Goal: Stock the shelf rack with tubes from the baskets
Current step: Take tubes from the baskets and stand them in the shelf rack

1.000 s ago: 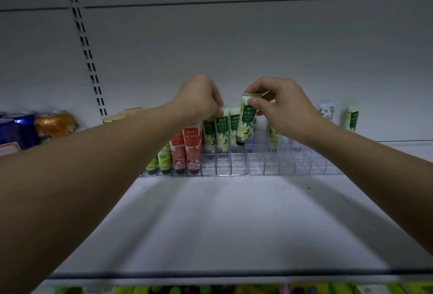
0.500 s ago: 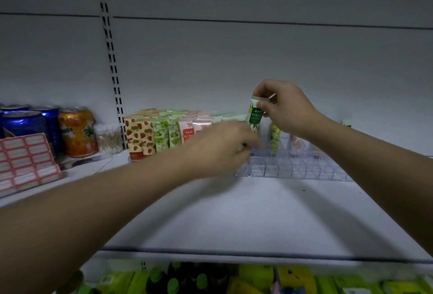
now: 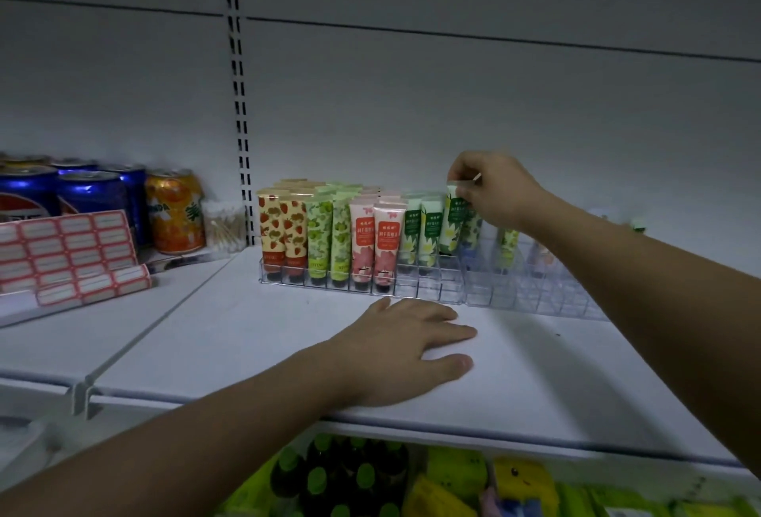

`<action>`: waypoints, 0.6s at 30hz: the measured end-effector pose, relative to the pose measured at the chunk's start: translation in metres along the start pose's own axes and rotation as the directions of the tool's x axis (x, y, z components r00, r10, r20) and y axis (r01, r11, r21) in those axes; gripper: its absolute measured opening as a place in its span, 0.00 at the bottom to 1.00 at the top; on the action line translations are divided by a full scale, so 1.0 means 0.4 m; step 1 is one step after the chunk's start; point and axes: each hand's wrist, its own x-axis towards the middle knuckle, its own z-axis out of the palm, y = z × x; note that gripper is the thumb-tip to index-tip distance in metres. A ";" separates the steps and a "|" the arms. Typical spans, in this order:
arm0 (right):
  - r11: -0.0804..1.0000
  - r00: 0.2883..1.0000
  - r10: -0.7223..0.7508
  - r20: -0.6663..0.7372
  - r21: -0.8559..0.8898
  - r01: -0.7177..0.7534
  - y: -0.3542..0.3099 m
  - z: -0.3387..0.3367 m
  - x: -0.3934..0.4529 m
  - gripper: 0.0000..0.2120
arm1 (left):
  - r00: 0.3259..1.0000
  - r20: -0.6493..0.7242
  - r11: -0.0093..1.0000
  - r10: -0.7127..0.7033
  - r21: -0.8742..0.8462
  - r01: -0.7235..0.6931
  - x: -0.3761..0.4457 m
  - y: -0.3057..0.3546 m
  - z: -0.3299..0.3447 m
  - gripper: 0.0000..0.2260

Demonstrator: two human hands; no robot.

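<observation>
Head view: right hand (image 3: 500, 191) up at back, fingers (image 3: 463, 187) pinching flat top end of green-and-white flower tube (image 3: 452, 224). Tube stands upright, long way up and down, hanging just under fingers, cap end down in clear plastic rack with small square slots (image 3: 436, 290), beside two tubes like it. Right hand is the near one. Left hand (image 3: 405, 345) lies flat on white shelf (image 3: 226, 331) before rack, fingers straight, holding nothing.
</observation>
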 end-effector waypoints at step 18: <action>0.985 0.997 0.074 -0.034 -0.156 -0.078 -0.009 0.015 -0.066 0.17 | 0.998 -0.059 1.000 -0.013 -0.026 0.011 0.002 -0.005 -0.001 0.25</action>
